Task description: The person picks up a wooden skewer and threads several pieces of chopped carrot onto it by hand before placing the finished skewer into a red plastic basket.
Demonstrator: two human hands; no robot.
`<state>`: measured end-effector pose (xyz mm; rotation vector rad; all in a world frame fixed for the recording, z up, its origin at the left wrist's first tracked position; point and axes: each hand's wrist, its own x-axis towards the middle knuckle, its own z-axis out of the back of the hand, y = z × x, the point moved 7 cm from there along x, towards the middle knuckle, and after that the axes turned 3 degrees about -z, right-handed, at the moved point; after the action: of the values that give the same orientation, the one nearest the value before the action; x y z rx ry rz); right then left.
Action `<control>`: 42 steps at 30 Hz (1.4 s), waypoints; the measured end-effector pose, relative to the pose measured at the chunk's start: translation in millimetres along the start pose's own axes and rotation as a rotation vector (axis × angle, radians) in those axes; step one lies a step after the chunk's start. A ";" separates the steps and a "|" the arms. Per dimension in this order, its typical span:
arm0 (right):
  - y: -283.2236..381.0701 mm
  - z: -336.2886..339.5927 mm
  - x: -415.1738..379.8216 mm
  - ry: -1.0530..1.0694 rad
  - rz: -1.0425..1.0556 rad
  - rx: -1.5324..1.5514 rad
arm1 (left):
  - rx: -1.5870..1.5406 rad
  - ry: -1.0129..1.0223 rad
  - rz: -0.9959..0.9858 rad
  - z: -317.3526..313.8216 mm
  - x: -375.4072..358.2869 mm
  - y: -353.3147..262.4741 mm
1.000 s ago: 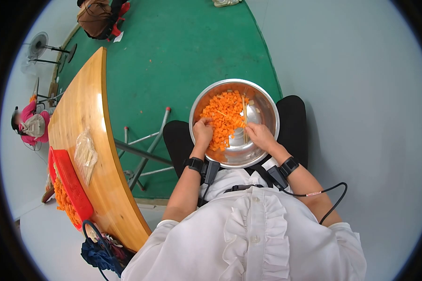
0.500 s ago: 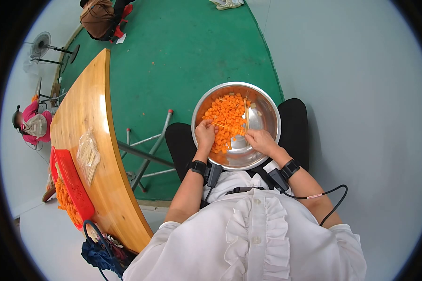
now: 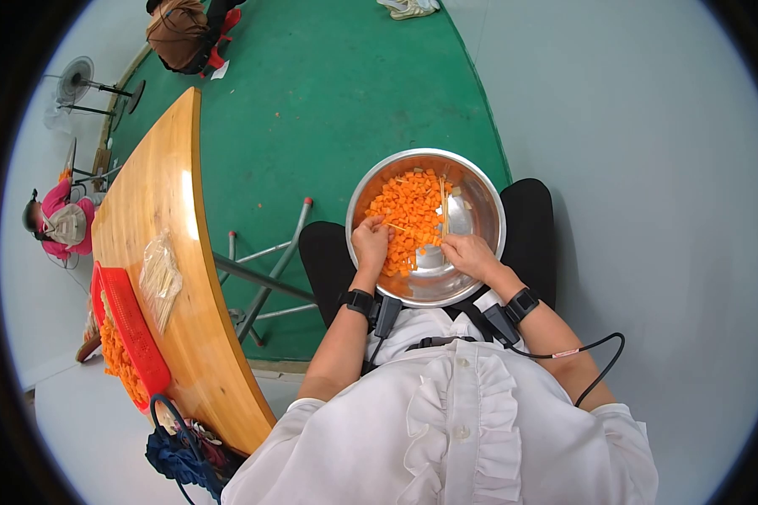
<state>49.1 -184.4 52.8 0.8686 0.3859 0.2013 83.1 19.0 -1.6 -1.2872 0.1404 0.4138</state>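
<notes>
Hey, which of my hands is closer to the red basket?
Your left hand. It's over the left side of the bowl, well right of the basket; your right hand is farther off, over the bowl's right side.

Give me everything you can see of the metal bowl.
The bowl is round, shiny and silvery, probably steel, with a smooth rim. It sits opening upward at the person's dark-clad legs. Orange cubes crowd its left side, thin sticks beside them; bare metal shows rightward. Left hand and right hand are over it; contact unclear.

No legible text or numbers
</notes>
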 end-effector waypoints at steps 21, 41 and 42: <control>-1.4 -13.7 2.5 0.051 0.043 0.065 | 0.454 -0.122 -0.258 4.5 -6.2 -12.1; -8.9 -16.8 3.4 0.075 -0.049 0.280 | -0.685 0.107 0.403 -17.8 -8.9 6.1; -8.1 -16.6 3.3 0.072 -0.039 0.291 | -0.685 0.102 0.416 -18.4 -10.8 8.2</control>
<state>45.4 -176.7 36.0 1.1413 0.5070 0.1422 72.4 0.9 -10.7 -1.9634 0.3792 0.7957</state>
